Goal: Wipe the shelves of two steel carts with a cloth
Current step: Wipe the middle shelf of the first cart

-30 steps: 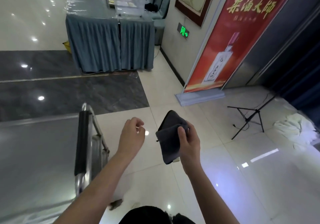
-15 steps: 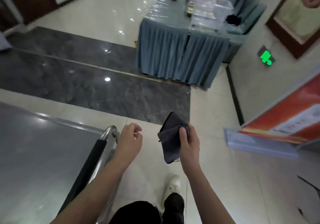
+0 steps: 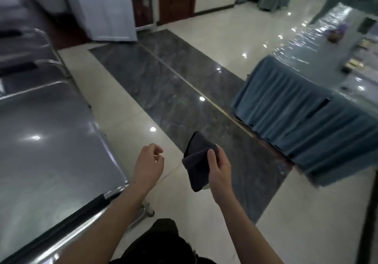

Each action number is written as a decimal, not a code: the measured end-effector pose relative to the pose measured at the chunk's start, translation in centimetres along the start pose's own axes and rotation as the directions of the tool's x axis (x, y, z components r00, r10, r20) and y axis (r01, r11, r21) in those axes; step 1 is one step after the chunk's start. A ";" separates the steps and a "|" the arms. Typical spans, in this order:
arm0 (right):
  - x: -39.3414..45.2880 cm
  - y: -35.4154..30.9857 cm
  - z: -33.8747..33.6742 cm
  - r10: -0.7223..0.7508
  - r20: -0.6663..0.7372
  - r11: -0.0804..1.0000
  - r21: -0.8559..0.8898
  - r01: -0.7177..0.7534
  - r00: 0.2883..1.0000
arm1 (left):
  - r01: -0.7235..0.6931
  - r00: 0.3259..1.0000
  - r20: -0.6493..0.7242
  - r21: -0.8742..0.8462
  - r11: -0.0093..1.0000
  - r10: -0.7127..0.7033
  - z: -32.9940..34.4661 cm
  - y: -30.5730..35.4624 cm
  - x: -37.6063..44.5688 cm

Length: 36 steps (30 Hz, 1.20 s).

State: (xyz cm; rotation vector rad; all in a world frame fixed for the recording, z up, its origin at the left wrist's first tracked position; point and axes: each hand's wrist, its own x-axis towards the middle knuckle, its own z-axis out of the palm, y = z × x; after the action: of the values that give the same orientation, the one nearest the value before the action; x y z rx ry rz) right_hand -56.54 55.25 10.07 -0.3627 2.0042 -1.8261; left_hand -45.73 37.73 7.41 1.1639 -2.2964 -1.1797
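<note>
— two hands in the head view, then. what has each got?

— the right hand (image 3: 219, 168) holds a dark cloth (image 3: 197, 164), thumb pressed along its front face and the fingers wrapped behind it. the left hand (image 3: 149, 165) holds nothing; its fingers are loosely curled, thumb and forefinger close together, hanging in the air.

— what does the cloth look like?

— dark grey, nearly black, soft and matte, folded into a thick pad. one rounded corner stands up above the thumb and the lower end hangs below the palm. it is up in the air over the pale floor tiles (image 3: 126, 124), touching no shelf.

— and the carts?

— the near cart's top shelf (image 3: 51, 151) fills the left side, a bare steel sheet with ceiling lights glinting in it. its handle bar with a black grip (image 3: 67, 216) runs under the left forearm. the left hand is just beside the shelf's right edge, apart from it. behind, further left, a second cart (image 3: 26, 59) shows its rails, blurred.

— anything else?

— a strip of dark marble floor (image 3: 173, 92) runs diagonally, and a table with a blue pleated skirt (image 3: 302, 116) stands at the right, well apart from the hands.
</note>
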 end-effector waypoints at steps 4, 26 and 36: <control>8.3 -0.4 1.7 0.008 0.108 1.000 0.004 -0.008 0.994 | 0.070 0.990 -0.121 -0.053 0.996 -0.076 1.1 0.7 5.7; 45.0 -4.4 27.5 -0.002 0.789 1.000 -0.014 0.020 0.614 | 0.480 0.629 -0.598 -0.204 0.853 -0.497 -4.0 -2.1 34.4; 51.3 -4.6 41.2 0.104 0.990 0.992 -0.097 0.076 -0.093 | 0.545 -0.054 -0.712 -0.609 0.576 -0.700 -2.9 -3.5 38.5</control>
State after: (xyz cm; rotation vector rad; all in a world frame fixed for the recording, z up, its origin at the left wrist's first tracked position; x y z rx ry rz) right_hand -83.40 -4.92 5.91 -1.2995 0.8429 -0.6701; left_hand -66.16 5.04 3.10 2.1886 -0.6276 -0.4478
